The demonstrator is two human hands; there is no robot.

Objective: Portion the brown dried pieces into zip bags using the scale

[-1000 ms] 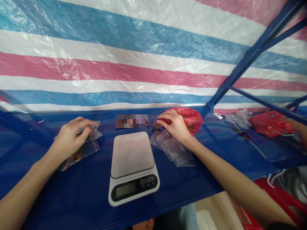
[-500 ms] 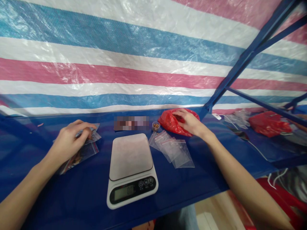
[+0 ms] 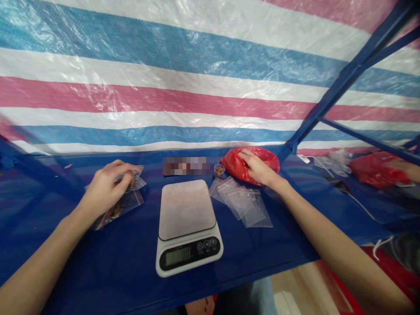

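Note:
My left hand (image 3: 106,187) rests curled on a pile of small filled zip bags (image 3: 126,200) at the left of the blue table, its fingers closed on the top bag. My right hand (image 3: 257,168) lies on a red plastic bag (image 3: 239,167) at the back right, fingers bent into its opening; what they hold is hidden. A white kitchen scale (image 3: 187,224) with nothing on its plate stands between my arms. Empty clear zip bags (image 3: 244,202) lie fanned out just right of the scale. A tiny cup (image 3: 218,170) with brown contents stands beside the red bag.
A flat dark object (image 3: 187,166) lies behind the scale. A striped tarp (image 3: 183,87) closes off the back. Blue frame bars (image 3: 341,83) rise at the right. Further right lie another red bag (image 3: 372,169), clear bags and white cables, with another person's hand at the edge.
My right hand has left the clear bags and the small cup and gone back onto the red bag. My left hand has stayed on the filled bags.

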